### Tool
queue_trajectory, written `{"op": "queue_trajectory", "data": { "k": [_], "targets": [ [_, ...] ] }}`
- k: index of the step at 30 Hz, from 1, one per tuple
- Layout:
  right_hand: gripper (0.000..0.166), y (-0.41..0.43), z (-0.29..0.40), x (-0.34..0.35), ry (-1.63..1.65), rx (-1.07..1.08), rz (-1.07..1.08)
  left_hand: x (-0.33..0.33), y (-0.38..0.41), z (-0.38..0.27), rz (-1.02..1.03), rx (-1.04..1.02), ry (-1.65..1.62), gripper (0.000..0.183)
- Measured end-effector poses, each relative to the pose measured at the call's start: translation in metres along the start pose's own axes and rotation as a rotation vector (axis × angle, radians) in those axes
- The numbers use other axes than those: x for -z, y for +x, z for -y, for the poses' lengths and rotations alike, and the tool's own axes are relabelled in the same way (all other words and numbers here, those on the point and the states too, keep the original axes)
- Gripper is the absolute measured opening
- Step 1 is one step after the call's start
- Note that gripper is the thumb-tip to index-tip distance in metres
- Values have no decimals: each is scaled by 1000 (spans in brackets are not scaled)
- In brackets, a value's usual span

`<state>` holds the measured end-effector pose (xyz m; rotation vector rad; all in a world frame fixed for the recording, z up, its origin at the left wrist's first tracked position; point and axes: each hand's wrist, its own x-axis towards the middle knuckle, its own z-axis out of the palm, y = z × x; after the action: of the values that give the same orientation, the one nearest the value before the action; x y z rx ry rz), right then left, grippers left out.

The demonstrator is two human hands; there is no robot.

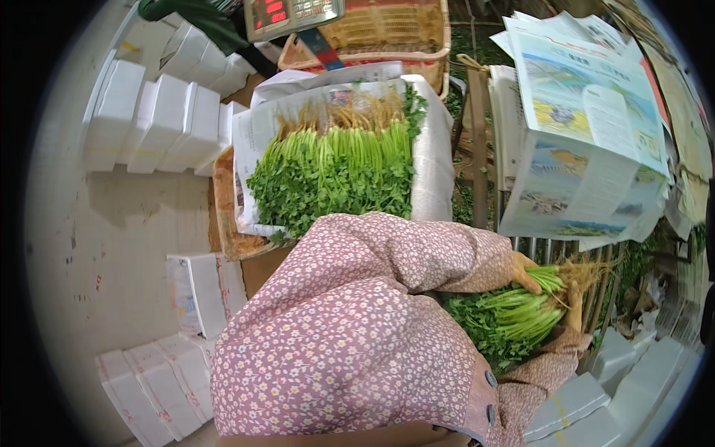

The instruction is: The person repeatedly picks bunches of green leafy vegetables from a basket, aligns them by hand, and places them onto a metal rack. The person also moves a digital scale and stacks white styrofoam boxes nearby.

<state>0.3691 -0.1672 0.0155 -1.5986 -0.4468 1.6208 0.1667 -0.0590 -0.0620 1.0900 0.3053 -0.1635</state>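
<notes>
Off to the right, my left hand (526,272) grips pale green stems just below the roots of a leafy bunch that looks like celery or coriander (516,315). My right hand (574,307) wraps the other side of the same bunch at its root end. Fine brown roots (586,272) stick out past both hands, while the leaves point left toward my floral jacket (346,346). In front of me, more of these rooted greens (341,162) lie in a row on newspaper (254,128), roots away from me. Part of their leafy edge is hidden by my left sleeve.
Behind the row stand a digital scale (296,14) and a plastic crate (385,28). White foam boxes (162,123) line the left, with more foam boxes (575,413) at lower right. Newspaper sheets (592,112) hang over a slatted rack (558,248). A person's green sleeve (195,22) shows top left.
</notes>
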Motion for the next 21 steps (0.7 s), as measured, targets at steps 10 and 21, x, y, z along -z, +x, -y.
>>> {"op": "queue_trajectory", "data": {
  "k": [10, 21],
  "targets": [
    [48, -8, -10, -34, -134, 481, -209, -20, 0, 15, -82, 27, 212, 92],
    [44, -64, -26, -36, -171, 712, -537, -58, -28, -54, -119, -84, 711, 101]
  ]
}}
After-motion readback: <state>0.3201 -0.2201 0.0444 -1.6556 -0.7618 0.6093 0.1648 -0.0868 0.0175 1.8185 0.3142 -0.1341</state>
